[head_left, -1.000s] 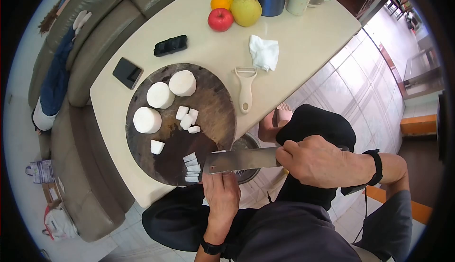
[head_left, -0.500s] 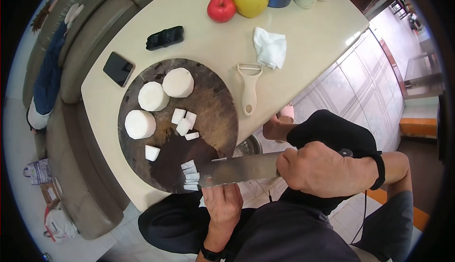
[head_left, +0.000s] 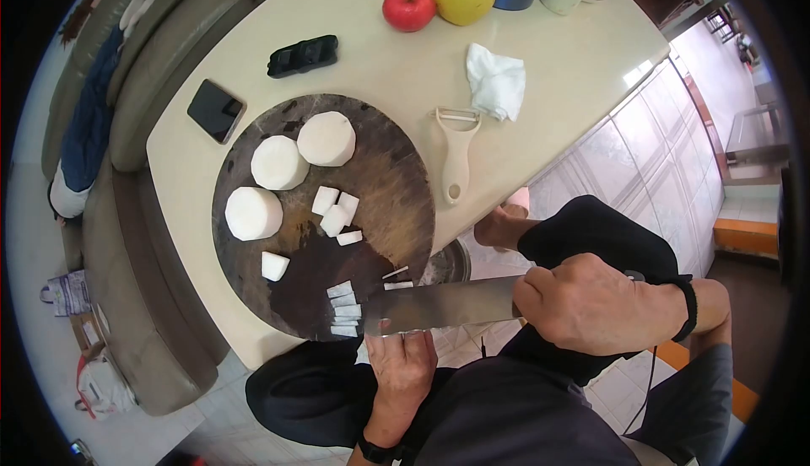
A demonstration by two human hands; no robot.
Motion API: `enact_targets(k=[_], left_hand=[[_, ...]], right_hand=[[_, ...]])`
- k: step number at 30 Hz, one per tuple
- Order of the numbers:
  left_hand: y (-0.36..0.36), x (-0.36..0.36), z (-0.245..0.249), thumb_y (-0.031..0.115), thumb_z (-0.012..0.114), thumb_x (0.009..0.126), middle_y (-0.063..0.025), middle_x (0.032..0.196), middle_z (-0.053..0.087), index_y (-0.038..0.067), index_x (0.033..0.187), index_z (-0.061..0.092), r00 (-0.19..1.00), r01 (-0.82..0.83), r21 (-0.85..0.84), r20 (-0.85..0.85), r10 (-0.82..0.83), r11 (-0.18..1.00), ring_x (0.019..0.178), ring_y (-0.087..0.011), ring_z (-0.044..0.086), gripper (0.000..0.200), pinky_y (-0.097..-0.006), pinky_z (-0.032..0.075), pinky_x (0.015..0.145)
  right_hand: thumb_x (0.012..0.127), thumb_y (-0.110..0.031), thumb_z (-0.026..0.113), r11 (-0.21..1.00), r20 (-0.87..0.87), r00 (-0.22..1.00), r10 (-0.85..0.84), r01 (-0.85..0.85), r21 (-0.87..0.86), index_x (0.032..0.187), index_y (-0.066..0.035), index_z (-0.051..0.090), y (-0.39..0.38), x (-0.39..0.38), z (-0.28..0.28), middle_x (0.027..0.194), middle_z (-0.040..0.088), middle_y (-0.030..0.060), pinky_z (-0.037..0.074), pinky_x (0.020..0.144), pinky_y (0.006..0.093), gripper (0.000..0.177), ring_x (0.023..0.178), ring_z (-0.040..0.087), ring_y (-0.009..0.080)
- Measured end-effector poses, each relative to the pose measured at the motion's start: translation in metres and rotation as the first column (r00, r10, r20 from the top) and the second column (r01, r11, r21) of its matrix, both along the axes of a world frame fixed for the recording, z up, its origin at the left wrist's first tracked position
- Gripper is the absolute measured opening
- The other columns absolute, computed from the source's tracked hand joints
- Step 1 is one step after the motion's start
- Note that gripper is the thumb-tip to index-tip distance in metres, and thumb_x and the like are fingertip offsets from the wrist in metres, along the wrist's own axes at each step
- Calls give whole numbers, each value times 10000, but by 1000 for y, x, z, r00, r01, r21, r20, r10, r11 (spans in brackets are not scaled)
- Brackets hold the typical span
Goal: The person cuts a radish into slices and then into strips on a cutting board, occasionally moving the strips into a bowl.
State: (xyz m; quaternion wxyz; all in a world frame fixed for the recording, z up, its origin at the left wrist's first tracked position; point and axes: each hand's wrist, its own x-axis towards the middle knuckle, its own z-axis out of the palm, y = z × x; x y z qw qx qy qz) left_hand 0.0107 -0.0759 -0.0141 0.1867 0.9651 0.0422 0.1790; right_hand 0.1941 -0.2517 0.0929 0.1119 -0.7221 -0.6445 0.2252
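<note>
A: Head view. Grip states?
B: Right hand closed round the cleaver; left hand: fingertips hidden behind it, cannot tell what they hold.
A: White slices?
B: On the round chopping board, near its lower edge, just beside the cleaver's tip.
A: Judged best technique?
B: Curl left fingertips back from the cutting edge; slow, even strokes; match slice thickness.
</note>
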Motion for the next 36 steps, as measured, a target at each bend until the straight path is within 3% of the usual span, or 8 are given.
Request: enact_targets(k=[5, 11, 15, 20, 29, 36], left_hand=[[0, -1, -3, -100, 641, 723, -259, 1073, 553, -59, 1067, 559, 1000, -18, 6, -20, 18, 1000, 952, -464, 547, 356, -542, 448, 812], [-1, 1, -1, -94, 644, 722, -265, 1056, 553, -69, 1062, 563, 1000, -21, 28, -14, 22, 999, 927, -460, 555, 351, -532, 458, 798], [-1, -1, -1, -97, 649, 725, -266, 1050, 553, -75, 1057, 563, 1000, -12, 45, -5, 12, 999, 914, -458, 559, 344, -524, 462, 787], [-1, -3, -3, -66, 655, 755, -269, 1002, 575, -110, 1137, 540, 999, -8, 26, -46, 9, 1000, 938, -468, 581, 402, -571, 476, 810], [-1, -1, -4, -91, 637, 763, -277, 1052, 561, -90, 1278, 427, 1000, 16, 66, 18, -17, 998, 935, -487, 575, 557, -577, 475, 807], [-3, -5, -6, -97, 644, 760, -271, 1027, 574, -112, 1192, 483, 1000, -1, 38, -12, 1, 999, 936, -473, 583, 461, -562, 488, 798]], right_hand=[[675, -80, 638, 999, 60, 998, 15, -12, -52, 764, 64, 526, 3, -1, 1, 623, 506, 127, 455, 418, 334, 203, 527, 592, 244], [700, -75, 628, 999, -41, 999, 7, -9, -47, 768, 60, 529, 12, 0, -2, 650, 533, 142, 468, 426, 345, 181, 549, 605, 249], [710, -69, 622, 998, 7, 1000, -5, 6, -69, 773, 61, 523, 12, -5, -2, 677, 549, 153, 472, 431, 355, 176, 560, 610, 269], [702, -68, 620, 998, -62, 996, -63, 63, -5, 781, 61, 512, 0, -1, -7, 655, 536, 140, 475, 439, 355, 185, 552, 609, 273], [713, -84, 631, 998, -3, 999, -34, 33, -50, 762, 51, 520, -2, 1, -3, 635, 532, 135, 478, 450, 347, 182, 532, 610, 265], [707, -77, 638, 999, -21, 1000, -8, 7, -32, 776, 52, 551, 8, 1, -3, 644, 558, 139, 485, 457, 354, 170, 536, 616, 271]])
